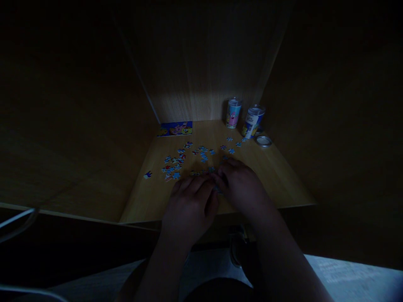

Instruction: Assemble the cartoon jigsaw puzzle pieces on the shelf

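Observation:
My left hand (189,205) lies low over the near part of the wooden surface, its fingers curled and pressed onto joined jigsaw pieces (199,173) that show just beyond the knuckles. Close against it, my right hand (241,184) is closed, with thumb and forefinger pinching at a small bluish jigsaw piece (218,189) between the two hands. The fingers hide most of what they hold, and the light is dim. Loose jigsaw pieces (176,167) lie in a cluster left of centre. Others (203,153) lie beyond the hands.
Two printed cans with clear lids, one pink and blue (233,114) and one blue and yellow (252,123), stand at the back right. A round metal lid (263,141) lies beside them. At the back left is a cartoon picture card (176,128). Wooden panels (201,67) enclose the surface.

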{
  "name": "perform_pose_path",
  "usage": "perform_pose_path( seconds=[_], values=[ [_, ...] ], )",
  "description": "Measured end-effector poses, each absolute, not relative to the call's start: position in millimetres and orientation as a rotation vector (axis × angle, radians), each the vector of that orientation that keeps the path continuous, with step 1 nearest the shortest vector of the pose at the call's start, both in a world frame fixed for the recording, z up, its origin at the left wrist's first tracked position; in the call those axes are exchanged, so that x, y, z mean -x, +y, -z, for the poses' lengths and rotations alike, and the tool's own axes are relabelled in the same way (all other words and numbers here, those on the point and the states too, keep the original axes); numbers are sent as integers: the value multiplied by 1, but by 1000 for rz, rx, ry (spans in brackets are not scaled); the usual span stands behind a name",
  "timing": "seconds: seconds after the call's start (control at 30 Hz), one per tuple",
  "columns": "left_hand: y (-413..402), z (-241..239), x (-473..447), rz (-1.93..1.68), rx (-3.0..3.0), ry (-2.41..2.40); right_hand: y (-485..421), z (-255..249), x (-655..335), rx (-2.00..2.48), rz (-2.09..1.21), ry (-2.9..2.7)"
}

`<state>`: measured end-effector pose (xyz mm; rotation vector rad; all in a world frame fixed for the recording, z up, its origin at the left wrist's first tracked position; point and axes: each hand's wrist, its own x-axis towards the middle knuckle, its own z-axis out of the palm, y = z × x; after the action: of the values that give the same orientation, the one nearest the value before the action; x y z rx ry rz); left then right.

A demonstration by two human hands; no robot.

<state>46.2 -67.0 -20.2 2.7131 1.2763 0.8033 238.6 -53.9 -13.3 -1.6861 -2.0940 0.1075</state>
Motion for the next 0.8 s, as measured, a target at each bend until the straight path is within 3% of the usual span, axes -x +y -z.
perform_pose_path(
  seconds=[0.8],
  values=[
    [-66, 20, -46, -818, -2730, 1273, -53, 16, -239, 1695, -93, -2102]
  ],
)
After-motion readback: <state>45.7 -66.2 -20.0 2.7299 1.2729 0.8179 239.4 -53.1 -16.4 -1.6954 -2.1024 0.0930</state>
